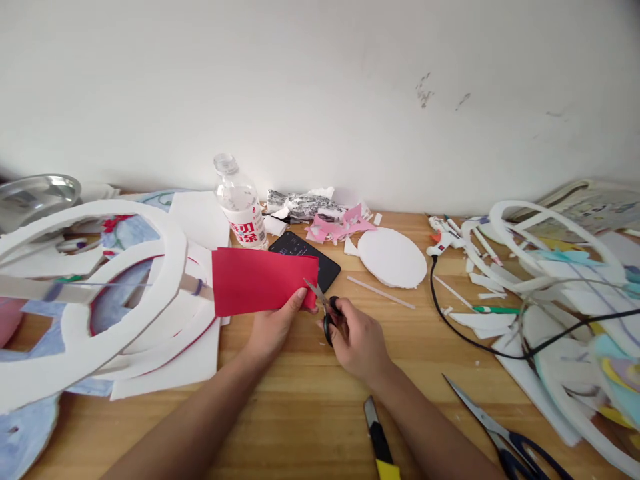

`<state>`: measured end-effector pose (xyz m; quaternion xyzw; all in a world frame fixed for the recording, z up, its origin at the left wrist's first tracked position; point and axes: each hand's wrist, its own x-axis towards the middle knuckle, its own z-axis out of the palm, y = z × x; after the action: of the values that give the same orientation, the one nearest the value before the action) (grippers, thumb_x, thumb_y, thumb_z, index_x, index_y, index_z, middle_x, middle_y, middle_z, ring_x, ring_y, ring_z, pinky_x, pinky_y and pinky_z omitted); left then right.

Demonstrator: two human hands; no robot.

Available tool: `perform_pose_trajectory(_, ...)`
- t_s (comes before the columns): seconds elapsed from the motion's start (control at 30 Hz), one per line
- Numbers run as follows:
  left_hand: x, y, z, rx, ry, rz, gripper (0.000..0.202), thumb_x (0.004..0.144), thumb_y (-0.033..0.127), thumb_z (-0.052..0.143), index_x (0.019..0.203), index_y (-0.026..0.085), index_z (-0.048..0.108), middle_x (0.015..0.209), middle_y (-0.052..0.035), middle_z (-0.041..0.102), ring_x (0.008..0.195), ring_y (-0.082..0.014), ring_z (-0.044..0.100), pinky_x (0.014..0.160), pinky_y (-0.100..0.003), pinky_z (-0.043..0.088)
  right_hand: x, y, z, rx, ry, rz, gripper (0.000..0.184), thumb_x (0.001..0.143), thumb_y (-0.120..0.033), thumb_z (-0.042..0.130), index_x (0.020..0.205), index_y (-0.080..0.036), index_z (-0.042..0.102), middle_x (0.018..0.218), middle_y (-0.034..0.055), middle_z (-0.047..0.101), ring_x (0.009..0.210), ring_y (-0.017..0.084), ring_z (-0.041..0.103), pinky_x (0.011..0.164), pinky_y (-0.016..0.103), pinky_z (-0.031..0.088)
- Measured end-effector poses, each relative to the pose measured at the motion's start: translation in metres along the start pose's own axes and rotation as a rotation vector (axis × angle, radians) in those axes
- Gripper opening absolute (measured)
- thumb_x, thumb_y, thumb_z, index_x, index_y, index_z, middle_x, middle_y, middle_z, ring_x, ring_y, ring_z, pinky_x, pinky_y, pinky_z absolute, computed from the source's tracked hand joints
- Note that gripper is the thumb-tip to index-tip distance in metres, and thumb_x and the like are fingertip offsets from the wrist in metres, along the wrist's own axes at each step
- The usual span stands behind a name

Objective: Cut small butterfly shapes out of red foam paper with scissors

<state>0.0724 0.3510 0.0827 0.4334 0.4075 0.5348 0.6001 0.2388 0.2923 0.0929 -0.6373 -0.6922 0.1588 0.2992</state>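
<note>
A folded-looking sheet of red paper (263, 280) is held up over the table by my left hand (277, 323), thumb on the near face and fingers behind it. My right hand (360, 340) grips a small pair of black-handled scissors (327, 308). Their blades point up and left at the paper's lower right corner, slightly parted. Whether they have cut into the paper I cannot tell. Behind the paper lies a black flat device (327, 267), partly covered. A clear plastic bottle (243, 207) with a red-and-white label stands just beyond the paper.
Large white foam rings (173, 267) crowd the left side beside a metal bowl (40, 200). A white disc (393, 259), pink scraps (340, 223) and a glue gun (445, 237) with a black cord lie behind. Nearer are a utility knife (380, 440) and large scissors (505, 433).
</note>
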Motion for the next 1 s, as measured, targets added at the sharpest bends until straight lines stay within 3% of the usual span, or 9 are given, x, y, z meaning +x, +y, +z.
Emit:
perform_pose_trajectory(0.17, -0.0003, 0.0004, -0.0007, -0.011, 0.078, -0.045, 0.022, 0.073, 0.038, 0.081, 0.080, 0.017, 0.075, 0.083, -0.0082, 0.075, 0.089, -0.0281, 0.069, 0.091, -0.038, 0.054, -0.0008, -0.0017, -0.0038, 0.058, -0.005, 0.001, 0.018, 0.089, -0.039, 0.055, 0.098, -0.023, 0.054, 0.080, 0.0033, 0.069, 0.069, 0.021, 0.065, 0.058, 0.027, 0.039)
perform_pose_trajectory(0.37, -0.0025, 0.0024, -0.0014, 0.205, 0.139, -0.070, 0.032, 0.071, 0.045, 0.081, 0.088, 0.018, 0.075, 0.101, -0.0078, 0.076, 0.101, -0.0289, 0.067, 0.103, -0.038, 0.047, -0.0005, 0.0005, -0.0037, 0.085, 0.000, 0.031, 0.013, 0.087, -0.034, 0.054, 0.093, -0.023, 0.054, 0.077, 0.0024, 0.069, 0.066, 0.019, 0.063, 0.056, 0.026, 0.037)
perform_pose_trajectory(0.63, -0.0033, 0.0017, -0.0012, 0.271, 0.110, -0.023, 0.039, 0.075, 0.051, 0.074, 0.094, 0.017, 0.074, 0.105, -0.0093, 0.076, 0.104, -0.0294, 0.068, 0.102, -0.041, 0.049, -0.0003, 0.0015, -0.0028, 0.041, 0.004, 0.013, 0.014, 0.086, -0.032, 0.053, 0.095, -0.021, 0.055, 0.077, 0.0034, 0.069, 0.061, 0.018, 0.060, 0.057, 0.026, 0.037)
perform_pose_trajectory(0.83, -0.0019, -0.0057, -0.0001, 0.097, 0.130, -0.023, 0.045, 0.072, 0.054, 0.076, 0.094, 0.015, 0.074, 0.086, -0.0118, 0.077, 0.094, -0.0320, 0.072, 0.090, -0.045, 0.057, 0.0002, 0.0027, -0.0016, -0.029, 0.016, -0.033, 0.018, 0.085, -0.029, 0.050, 0.099, -0.019, 0.057, 0.074, 0.0043, 0.069, 0.061, 0.019, 0.061, 0.057, 0.027, 0.037)
perform_pose_trajectory(1.0, -0.0036, -0.0022, -0.0001, 0.086, 0.106, -0.033, 0.042, 0.070, 0.053, 0.079, 0.089, 0.015, 0.074, 0.085, -0.0122, 0.077, 0.088, -0.0314, 0.073, 0.087, -0.045, 0.058, -0.0002, 0.0031, -0.0023, -0.019, 0.023, -0.035, 0.018, 0.084, -0.030, 0.050, 0.097, -0.019, 0.057, 0.073, 0.0037, 0.068, 0.060, 0.019, 0.060, 0.057, 0.027, 0.037)
